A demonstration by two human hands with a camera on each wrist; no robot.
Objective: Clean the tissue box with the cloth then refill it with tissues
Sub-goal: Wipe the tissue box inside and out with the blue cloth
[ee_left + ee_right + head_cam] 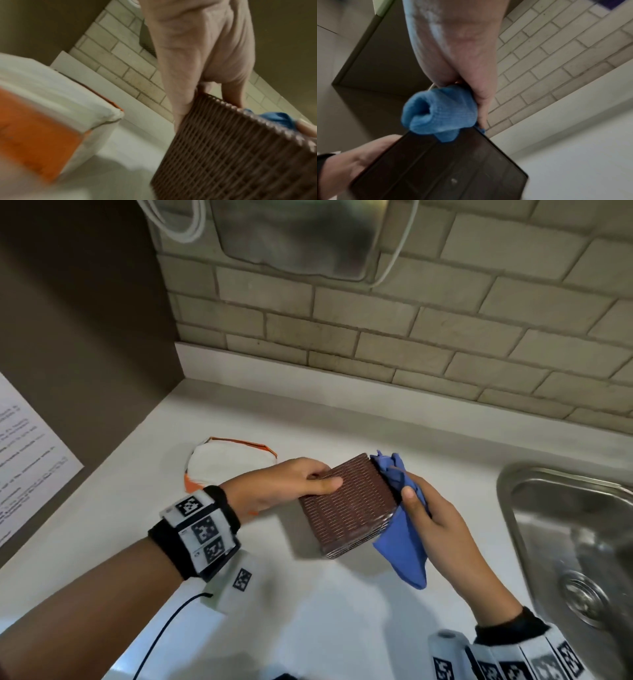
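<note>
The brown woven tissue box (347, 506) is tipped on its side just above the white counter (308, 611). My left hand (291, 484) grips its left end, thumb across the woven face. My right hand (431, 515) holds a bunched blue cloth (404, 539) against the box's right end. In the left wrist view the box (231, 155) fills the lower right, with the cloth (274, 119) showing beyond its edge. The right wrist view shows the cloth (440, 111) pressed on the box's dark smooth face (445, 169). An orange and white tissue pack (226, 460) lies behind my left hand.
A steel sink (575, 542) is set into the counter at the right. A tiled wall (411, 344) runs along the back, with a steel dispenser (298, 237) mounted on it. A brown side panel with a printed sheet (27, 453) stands at the left.
</note>
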